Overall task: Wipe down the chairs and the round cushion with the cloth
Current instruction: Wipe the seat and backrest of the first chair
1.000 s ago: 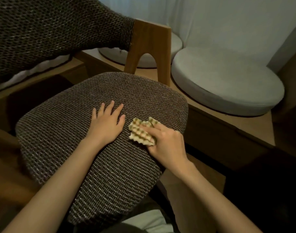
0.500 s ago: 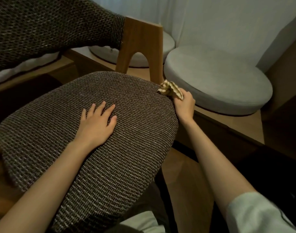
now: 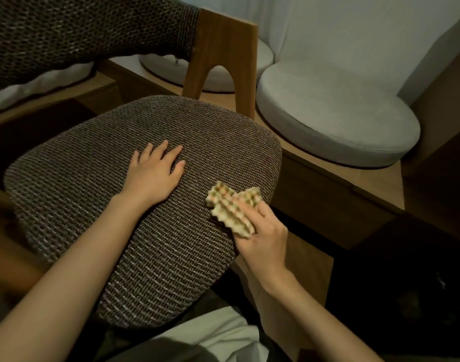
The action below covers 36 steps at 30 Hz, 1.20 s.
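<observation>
Right hand (image 3: 266, 237) with one cloth (image 3: 230, 210) back on seat (image 3: 150, 246); two round cushions (image 3: 335, 118) behind.

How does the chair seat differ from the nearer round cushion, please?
The seat is dark brown and coarsely woven; the cushion is pale grey and smooth. The seat has rounded corners; the cushion is a full circle. The left hand rests flat on the seat and the right hand holds the cloth on it; no hand touches the cushion. Both look padded.
</observation>
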{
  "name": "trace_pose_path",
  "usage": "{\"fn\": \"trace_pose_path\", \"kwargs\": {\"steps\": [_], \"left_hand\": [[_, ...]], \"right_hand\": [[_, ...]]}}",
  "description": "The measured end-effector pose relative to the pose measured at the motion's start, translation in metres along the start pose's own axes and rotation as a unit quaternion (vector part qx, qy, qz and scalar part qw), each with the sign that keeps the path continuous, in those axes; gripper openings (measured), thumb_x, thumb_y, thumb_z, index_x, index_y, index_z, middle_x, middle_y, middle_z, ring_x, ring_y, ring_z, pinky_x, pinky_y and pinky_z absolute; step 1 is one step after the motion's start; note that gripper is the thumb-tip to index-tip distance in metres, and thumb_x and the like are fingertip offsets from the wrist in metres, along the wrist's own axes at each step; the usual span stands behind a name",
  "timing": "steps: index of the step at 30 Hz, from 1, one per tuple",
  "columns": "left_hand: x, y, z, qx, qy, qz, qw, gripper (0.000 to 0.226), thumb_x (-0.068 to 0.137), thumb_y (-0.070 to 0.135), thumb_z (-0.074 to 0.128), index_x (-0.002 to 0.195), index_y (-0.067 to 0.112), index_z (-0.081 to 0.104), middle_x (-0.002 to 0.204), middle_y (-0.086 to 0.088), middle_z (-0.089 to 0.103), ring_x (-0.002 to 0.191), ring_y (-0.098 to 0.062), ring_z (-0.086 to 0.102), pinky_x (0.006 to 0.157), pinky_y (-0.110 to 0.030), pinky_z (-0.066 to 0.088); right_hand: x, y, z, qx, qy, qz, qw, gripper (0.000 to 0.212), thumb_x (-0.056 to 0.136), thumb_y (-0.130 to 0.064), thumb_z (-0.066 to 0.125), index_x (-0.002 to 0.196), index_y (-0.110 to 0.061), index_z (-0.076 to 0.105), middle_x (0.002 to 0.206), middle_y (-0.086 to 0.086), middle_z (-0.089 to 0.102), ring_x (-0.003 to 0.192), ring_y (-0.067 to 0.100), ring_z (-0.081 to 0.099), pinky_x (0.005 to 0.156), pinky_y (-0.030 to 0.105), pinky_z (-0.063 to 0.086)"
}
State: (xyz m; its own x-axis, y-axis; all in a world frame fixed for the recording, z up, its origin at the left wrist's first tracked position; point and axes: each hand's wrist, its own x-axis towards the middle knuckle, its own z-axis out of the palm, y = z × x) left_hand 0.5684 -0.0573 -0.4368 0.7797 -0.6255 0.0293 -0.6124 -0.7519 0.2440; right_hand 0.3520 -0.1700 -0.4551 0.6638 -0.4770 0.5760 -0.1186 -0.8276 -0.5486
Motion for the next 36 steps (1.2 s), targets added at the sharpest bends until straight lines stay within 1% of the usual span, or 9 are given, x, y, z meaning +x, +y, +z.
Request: {"fn": "trace_pose_path", "kwargs": {"steps": [3, 6, 10, 12, 15, 21, 26, 31, 36], "left_hand": [[-0.002, -0.004, -0.001, -0.002, 0.010, 0.000, 1.000, 0.053, 0.098, 0.053, 0.020, 0.149, 0.038, 0.022, 0.159, 0.001, 0.016, 0.146, -0.025, 0.011, 0.117, -0.046, 0.004], [-0.002, -0.009, -0.003, -0.003, 0.014, -0.033, 0.999, 0.051, 0.098, 0.054, 0.019, 0.147, 0.042, 0.023, 0.159, 0.001, 0.017, 0.146, -0.024, 0.011, 0.117, -0.047, 0.002], [0.000, -0.016, -0.004, 0.009, 0.025, -0.090, 0.996, 0.052, 0.098, 0.055, 0.017, 0.147, 0.041, 0.023, 0.159, 0.000, 0.016, 0.146, -0.024, 0.010, 0.117, -0.048, 0.001], [0.002, -0.018, -0.004, 0.013, 0.035, -0.109, 0.993, 0.052, 0.098, 0.054, 0.018, 0.148, 0.040, 0.024, 0.159, -0.001, 0.017, 0.146, -0.025, 0.011, 0.117, -0.049, 0.002], [0.007, -0.021, -0.006, 0.012, 0.046, -0.132, 0.990, 0.053, 0.098, 0.052, 0.018, 0.148, 0.038, 0.024, 0.159, -0.002, 0.016, 0.146, -0.025, 0.010, 0.118, -0.049, 0.002], [0.018, -0.032, -0.007, 0.009, 0.060, -0.181, 0.982, 0.055, 0.096, 0.056, 0.017, 0.148, 0.039, 0.021, 0.160, -0.004, 0.012, 0.147, -0.025, 0.006, 0.118, -0.044, 0.000], [0.020, -0.036, -0.004, 0.012, 0.083, -0.201, 0.976, 0.057, 0.093, 0.061, 0.021, 0.147, 0.041, 0.025, 0.159, -0.001, 0.016, 0.146, -0.022, 0.009, 0.117, -0.040, -0.001], [0.017, -0.038, -0.006, 0.005, 0.114, -0.208, 0.971, 0.051, 0.097, 0.051, 0.027, 0.146, 0.037, 0.031, 0.158, 0.000, 0.021, 0.145, -0.019, 0.014, 0.118, -0.036, 0.002], [0.013, -0.044, -0.009, 0.015, 0.119, -0.251, 0.960, 0.049, 0.099, 0.047, 0.026, 0.147, 0.035, 0.030, 0.158, -0.001, 0.021, 0.145, -0.019, 0.014, 0.119, -0.039, 0.004]], "right_hand": [[0.026, 0.013, -0.002, -0.076, -0.009, -0.059, 0.995, 0.025, 0.078, -0.024, 0.064, 0.099, -0.016, 0.075, 0.078, -0.004, 0.063, 0.060, 0.007, 0.055, 0.047, 0.012, 0.031], [0.082, 0.043, 0.006, -0.125, -0.025, 0.036, 0.991, 0.021, 0.085, -0.026, 0.064, 0.104, -0.022, 0.072, 0.079, -0.008, 0.057, 0.067, 0.015, 0.058, 0.048, 0.016, 0.025], [0.163, 0.071, 0.032, -0.187, -0.023, 0.095, 0.977, 0.026, 0.091, -0.034, 0.053, 0.111, -0.031, 0.068, 0.093, -0.003, 0.068, 0.082, 0.021, 0.063, 0.059, 0.026, 0.034], [0.195, 0.073, 0.049, -0.213, -0.028, 0.090, 0.973, 0.026, 0.090, -0.030, 0.053, 0.113, -0.029, 0.066, 0.096, 0.002, 0.069, 0.084, 0.026, 0.064, 0.061, 0.028, 0.035], [0.225, 0.063, 0.081, -0.257, -0.090, 0.034, 0.962, 0.023, 0.090, -0.025, 0.053, 0.112, -0.023, 0.060, 0.098, 0.007, 0.066, 0.085, 0.030, 0.062, 0.061, 0.032, 0.037], [0.258, 0.031, 0.152, -0.221, -0.200, -0.111, 0.948, 0.036, 0.093, -0.020, 0.049, 0.129, -0.022, 0.046, 0.111, 0.012, 0.059, 0.091, 0.035, 0.061, 0.062, 0.035, 0.040], [0.289, 0.002, 0.216, -0.147, -0.247, -0.158, 0.945, 0.036, 0.095, -0.020, 0.045, 0.130, -0.025, 0.047, 0.116, 0.011, 0.056, 0.098, 0.033, 0.059, 0.071, 0.037, 0.043], [0.309, -0.023, 0.264, -0.118, -0.274, -0.171, 0.939, 0.036, 0.092, -0.022, 0.050, 0.128, -0.024, 0.050, 0.115, 0.009, 0.057, 0.104, 0.030, 0.056, 0.089, 0.042, 0.039], [0.297, -0.042, 0.274, -0.044, -0.320, -0.197, 0.926, 0.033, 0.090, -0.016, 0.053, 0.121, -0.022, 0.058, 0.111, 0.008, 0.058, 0.103, 0.030, 0.057, 0.090, 0.041, 0.040]]}}
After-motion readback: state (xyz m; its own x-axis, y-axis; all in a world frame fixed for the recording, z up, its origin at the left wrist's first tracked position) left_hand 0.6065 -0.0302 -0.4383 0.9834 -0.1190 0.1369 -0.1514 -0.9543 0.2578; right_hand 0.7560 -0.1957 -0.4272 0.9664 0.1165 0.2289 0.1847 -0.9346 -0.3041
